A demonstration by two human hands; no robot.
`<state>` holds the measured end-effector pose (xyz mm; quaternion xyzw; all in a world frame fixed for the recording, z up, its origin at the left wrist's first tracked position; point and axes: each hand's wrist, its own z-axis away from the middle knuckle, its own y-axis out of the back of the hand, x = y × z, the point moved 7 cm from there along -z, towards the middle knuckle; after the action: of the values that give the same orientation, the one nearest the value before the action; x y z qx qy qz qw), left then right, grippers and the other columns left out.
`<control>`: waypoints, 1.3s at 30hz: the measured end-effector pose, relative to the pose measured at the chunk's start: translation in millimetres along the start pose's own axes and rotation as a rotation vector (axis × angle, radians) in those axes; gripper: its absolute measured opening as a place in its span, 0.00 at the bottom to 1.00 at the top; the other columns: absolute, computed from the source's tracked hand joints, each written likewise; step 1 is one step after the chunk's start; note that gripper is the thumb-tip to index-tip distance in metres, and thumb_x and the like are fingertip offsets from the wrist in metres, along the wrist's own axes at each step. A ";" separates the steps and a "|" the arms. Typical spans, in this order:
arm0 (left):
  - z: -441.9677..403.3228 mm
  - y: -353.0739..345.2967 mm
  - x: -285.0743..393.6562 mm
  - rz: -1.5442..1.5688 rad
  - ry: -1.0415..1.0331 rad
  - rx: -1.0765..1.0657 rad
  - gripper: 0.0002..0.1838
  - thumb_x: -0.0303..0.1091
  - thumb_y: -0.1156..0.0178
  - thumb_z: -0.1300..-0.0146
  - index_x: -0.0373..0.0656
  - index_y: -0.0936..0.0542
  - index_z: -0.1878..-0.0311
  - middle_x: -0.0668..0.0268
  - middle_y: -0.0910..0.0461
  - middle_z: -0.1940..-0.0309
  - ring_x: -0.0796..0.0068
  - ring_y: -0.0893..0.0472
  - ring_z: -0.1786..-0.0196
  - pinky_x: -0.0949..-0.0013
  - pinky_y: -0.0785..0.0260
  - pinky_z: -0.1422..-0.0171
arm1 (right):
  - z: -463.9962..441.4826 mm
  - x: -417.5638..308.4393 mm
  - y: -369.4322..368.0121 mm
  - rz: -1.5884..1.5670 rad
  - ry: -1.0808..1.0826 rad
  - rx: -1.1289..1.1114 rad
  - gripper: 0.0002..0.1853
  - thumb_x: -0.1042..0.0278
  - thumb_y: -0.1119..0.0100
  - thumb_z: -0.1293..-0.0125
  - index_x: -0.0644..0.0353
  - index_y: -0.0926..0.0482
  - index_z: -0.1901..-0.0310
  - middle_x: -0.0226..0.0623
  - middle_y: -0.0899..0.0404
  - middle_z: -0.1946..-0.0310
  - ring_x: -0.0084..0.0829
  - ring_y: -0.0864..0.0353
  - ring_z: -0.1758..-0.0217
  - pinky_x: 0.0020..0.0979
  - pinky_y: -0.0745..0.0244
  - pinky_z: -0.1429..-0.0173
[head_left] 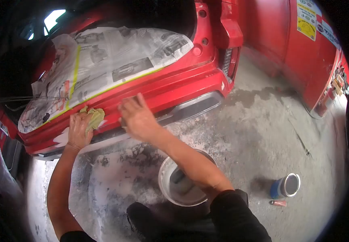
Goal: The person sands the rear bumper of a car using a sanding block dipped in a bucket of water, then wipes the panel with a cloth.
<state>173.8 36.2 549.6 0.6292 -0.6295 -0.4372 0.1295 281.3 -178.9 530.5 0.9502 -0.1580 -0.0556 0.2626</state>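
Observation:
My left hand (pixel 79 130) presses a crumpled yellow-green cloth (pixel 96 119) against the red car bumper (pixel 162 95), beside a whitish patch on its paint. To the right, my right hand (pixel 136 117) is over the bumper's lower edge, slightly blurred; one finger stands away from the others, and nothing shows in it. Newspaper sheets (pixel 102 60) edged with yellow tape cover the part above the bumper. Under my right forearm sits a round basin (pixel 167 177) with greyish liquid and a dark object in it.
A blue can (pixel 277 188) stands on the concrete floor (pixel 247 149) at the right, with a small red tube (pixel 278 203) lying near it. A large red panel (pixel 279 40) with stickers fills the upper right. My dark shoe (pixel 138 215) shows at the bottom.

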 end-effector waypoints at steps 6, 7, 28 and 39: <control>0.0 -1.8 -6.5 0.041 -0.013 -0.020 0.32 0.36 0.37 0.46 0.40 0.24 0.35 0.50 0.26 0.45 0.42 0.28 0.42 0.41 0.37 0.32 | 53.8 153.9 63.4 0.098 -0.078 -0.221 0.13 0.64 0.38 0.34 0.52 0.15 0.49 0.35 0.20 0.34 0.34 0.25 0.28 0.59 0.42 0.22; -2.9 0.7 -3.8 0.035 -0.010 -0.013 0.32 0.36 0.37 0.46 0.40 0.24 0.35 0.50 0.26 0.45 0.42 0.28 0.43 0.41 0.36 0.32 | 63.6 181.3 91.2 0.061 -0.267 -0.226 0.12 0.63 0.41 0.30 0.54 0.16 0.49 0.37 0.20 0.36 0.37 0.24 0.29 0.58 0.42 0.22; -24.6 -6.3 14.0 0.074 -0.026 -0.108 0.32 0.39 0.39 0.39 0.39 0.25 0.31 0.47 0.28 0.42 0.41 0.31 0.38 0.41 0.40 0.29 | 82.5 214.9 105.1 0.406 -0.436 0.205 0.18 0.60 0.36 0.34 0.60 0.17 0.46 0.40 0.19 0.45 0.37 0.24 0.34 0.59 0.41 0.24; -144.2 -27.5 118.8 0.248 -0.229 -0.042 0.33 0.37 0.32 0.43 0.46 0.24 0.31 0.55 0.25 0.43 0.49 0.28 0.42 0.47 0.35 0.38 | 85.3 250.1 85.5 0.661 -0.634 0.080 0.14 0.61 0.41 0.36 0.57 0.16 0.53 0.37 0.20 0.50 0.39 0.21 0.39 0.63 0.31 0.34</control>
<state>274.6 -122.4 568.2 0.4898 -0.7036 -0.4998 0.1233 478.1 -371.8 495.9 0.7943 -0.5271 -0.2509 0.1680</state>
